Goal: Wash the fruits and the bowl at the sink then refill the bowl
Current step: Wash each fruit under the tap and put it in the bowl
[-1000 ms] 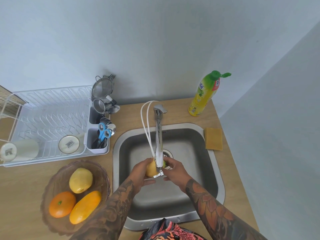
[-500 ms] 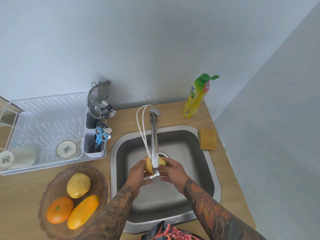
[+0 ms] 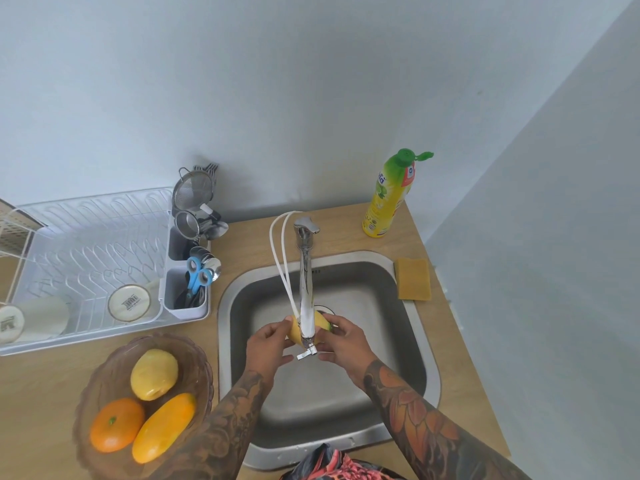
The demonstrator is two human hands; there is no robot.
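Your left hand (image 3: 268, 344) and right hand (image 3: 341, 337) curled around opposite ends of a small yellow fruit with a green tip (image 3: 294, 329), gripping it between them over the square stainless-steel sink (image 3: 408, 341), directly under the chrome tap spout (image 3: 306, 296). The spout crossed in front of the fruit and hid its middle, so you could not make out whether water was running. Nearest you on the left, the brown translucent glass bowl (image 3: 104, 379) sat on the wooden counter (image 3: 41, 382) just beside the sink's rim, holding a pale yellow fruit (image 3: 154, 374), an orange (image 3: 117, 424) and a long orange-yellow mango (image 3: 163, 427); its near edge was cut off by your left forearm. The sink basin around your hands was open on all sides. Farther back, a white wire dish rack (image 3: 86, 251) held upturned cups, a yellow sponge (image 3: 413, 278) lay near the right wall, and a yellow dish-soap bottle with a green cap (image 3: 389, 197) stood at the back.
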